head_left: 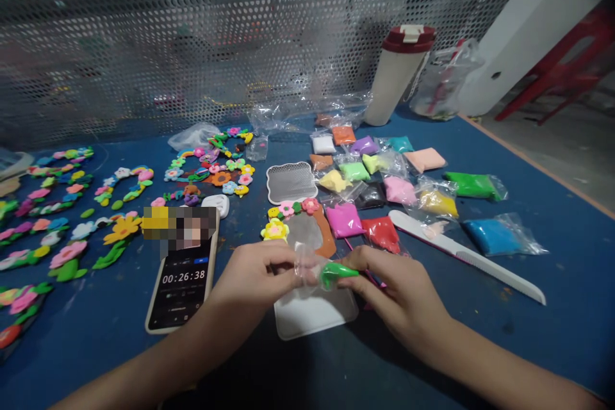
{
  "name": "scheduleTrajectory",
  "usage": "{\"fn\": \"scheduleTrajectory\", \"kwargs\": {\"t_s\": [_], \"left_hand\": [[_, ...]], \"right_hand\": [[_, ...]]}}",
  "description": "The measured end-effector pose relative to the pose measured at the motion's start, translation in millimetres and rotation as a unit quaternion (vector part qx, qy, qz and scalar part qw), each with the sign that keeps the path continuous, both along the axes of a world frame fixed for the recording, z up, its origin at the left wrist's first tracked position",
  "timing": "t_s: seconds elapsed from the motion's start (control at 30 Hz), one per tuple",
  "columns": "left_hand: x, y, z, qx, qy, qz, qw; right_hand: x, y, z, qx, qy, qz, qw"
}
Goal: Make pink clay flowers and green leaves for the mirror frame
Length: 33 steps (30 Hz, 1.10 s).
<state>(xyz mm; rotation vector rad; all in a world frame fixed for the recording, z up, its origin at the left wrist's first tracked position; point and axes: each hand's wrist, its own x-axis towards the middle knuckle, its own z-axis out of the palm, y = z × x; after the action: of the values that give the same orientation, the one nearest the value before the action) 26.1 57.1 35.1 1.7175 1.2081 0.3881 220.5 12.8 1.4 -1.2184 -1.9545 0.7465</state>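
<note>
Between my two hands is a small clear plastic bag with bright green modelling clay (336,273) in it. My left hand (259,275) pinches the clear end of the bag, and my right hand (391,282) grips the green clay end. Below them lies a white board (317,315), partly covered by my hands. Just beyond is a mirror frame (325,234) with brown clay along one side and clay flowers on its upper and left edge; its lower part is hidden. A pink stick, partly hidden, shows near my right fingers.
Bags of coloured clay, such as a blue one (492,235), lie at right beside a white knife-like tool (471,256). A phone (185,285) showing a timer lies left, near clay-flower decorations (125,186). A tumbler (396,80) stands before a perforated metal panel (216,32).
</note>
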Motion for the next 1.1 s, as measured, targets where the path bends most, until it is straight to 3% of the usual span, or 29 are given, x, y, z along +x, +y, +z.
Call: {"fn": "scheduleTrajectory", "kwargs": {"t_s": [0.17,0.3,0.5,0.7,0.83,0.97,1.1], "left_hand": [[2,-2,-5.9,-0.122,-0.058,-0.017,0.991],[2,-11,-13.0,-0.152,-0.095,-0.044,0.983],[5,-24,-9.4,-0.048,-0.033,-0.101,0.993],[6,-27,-1.6,0.017,0.052,-0.183,0.982],[4,-27,0.9,0.06,0.069,-0.207,0.974],[1,-27,1.9,0.094,0.033,-0.177,0.979],[-1,-23,0.5,0.03,-0.026,-0.057,0.998]], "right_hand": [[0,0,-4.3,0.094,-0.053,0.04,0.993],[2,-2,-7.8,0.214,-0.119,0.09,0.965],[1,-3,-1.1,0.301,-0.191,0.164,0.92],[2,-4,-2.7,0.249,-0.126,0.197,0.94],[2,-4,4.3,0.267,-0.162,0.193,0.93],[5,-1,15.6,0.31,-0.205,0.182,0.91],[14,2,16.3,0.333,-0.23,0.139,0.904]]}}
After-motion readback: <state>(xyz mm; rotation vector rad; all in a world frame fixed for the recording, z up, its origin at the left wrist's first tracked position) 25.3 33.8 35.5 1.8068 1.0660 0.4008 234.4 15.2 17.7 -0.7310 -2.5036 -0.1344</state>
